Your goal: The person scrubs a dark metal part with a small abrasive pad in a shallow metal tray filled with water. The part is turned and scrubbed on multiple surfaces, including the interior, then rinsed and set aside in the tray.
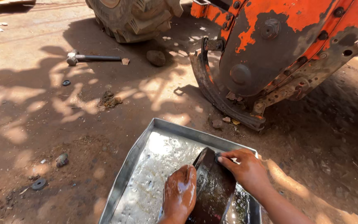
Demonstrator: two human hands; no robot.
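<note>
Dark wet metal plate [214, 186], tilted in tray [143, 141]

no packages, labels, signs or screens show anywhere in this dirt-yard view.

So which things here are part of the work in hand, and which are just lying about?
In hand:
- dark metal plate, wet
- left hand and right hand, both on the plate
- metal tray of liquid

Lying about:
- hammer
- stone
- washers
- tyre
- orange machine
</note>
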